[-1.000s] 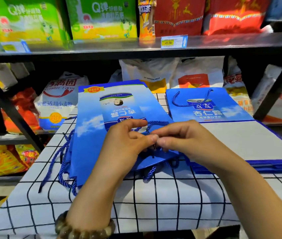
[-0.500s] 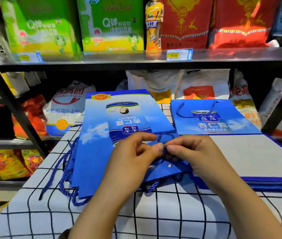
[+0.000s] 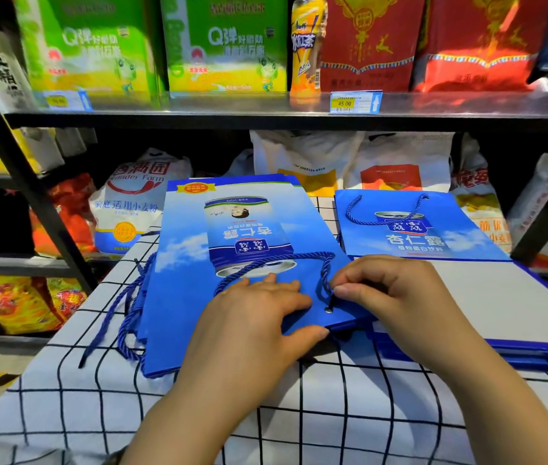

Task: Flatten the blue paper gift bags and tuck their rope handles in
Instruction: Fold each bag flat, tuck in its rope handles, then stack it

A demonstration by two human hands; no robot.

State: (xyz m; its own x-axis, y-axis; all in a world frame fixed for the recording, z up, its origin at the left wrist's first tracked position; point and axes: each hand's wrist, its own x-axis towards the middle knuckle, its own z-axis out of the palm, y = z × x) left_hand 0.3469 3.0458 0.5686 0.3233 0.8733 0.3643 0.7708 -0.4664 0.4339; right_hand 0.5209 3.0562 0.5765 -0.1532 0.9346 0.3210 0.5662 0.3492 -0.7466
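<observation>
- A shop shelf (image 3: 198, 110) of green and red boxes stood behind a bench (image 3: 299, 414) covered in white cloth with black checks. A price tag (image 3: 354, 102) on the shelf edge read 45.00.
- The top bag (image 3: 192, 297) lay flat on a pile of similar bags on the bench, with its can picture and Chinese characters upside down to the viewer.
- Right of the top bag lay a second bag (image 3: 460, 243), its cord looped across its face.
- Behind and left of the top bag, a flour sack (image 3: 131, 203) showed the word "Farm".
- The left hand (image 3: 255, 317) pressed flat on the top bag, fingers straight.
- The right hand (image 3: 386, 290) pinched the rope handle (image 3: 282, 258) just above the metal eyelet (image 3: 328, 309) near the top bag's right corner.
- The bag looked light, thin and easily creased, and the rope limp. The best hold seemed to be on the rope close to the eyelet, with a palm steadying the paper.
</observation>
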